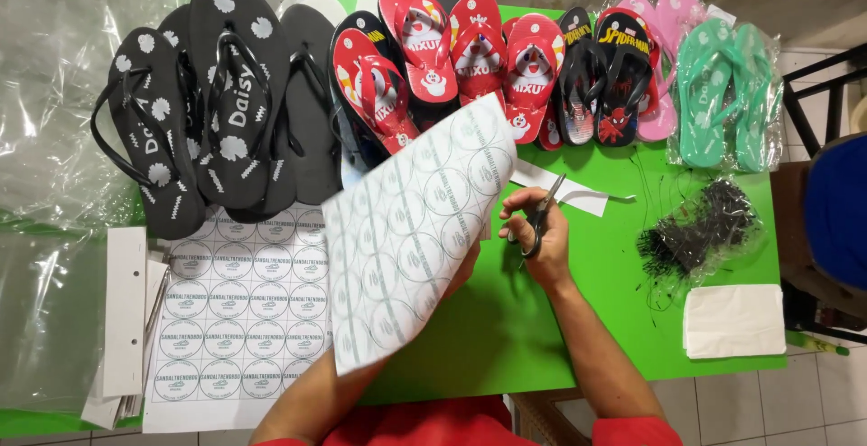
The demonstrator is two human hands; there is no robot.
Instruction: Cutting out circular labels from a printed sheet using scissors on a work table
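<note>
My left hand (465, 265) holds up a white sheet printed with round labels (411, 234); the sheet hides most of that hand. My right hand (537, 229) grips a pair of black-handled scissors (540, 216) just right of the sheet's edge, blades pointing up and away. Both hands are over a bright green table (506, 329). A second sheet of round labels (239, 306) lies flat on the table to the left.
Rows of flip-flops line the far edge: black (226, 94), red (433, 49), black with red (601, 76), pink (668, 26), green in plastic (727, 94). A bag of black ties (700, 229), folded white paper (731, 320), cut strips (578, 195), white card strips (125, 311), clear plastic (45, 139).
</note>
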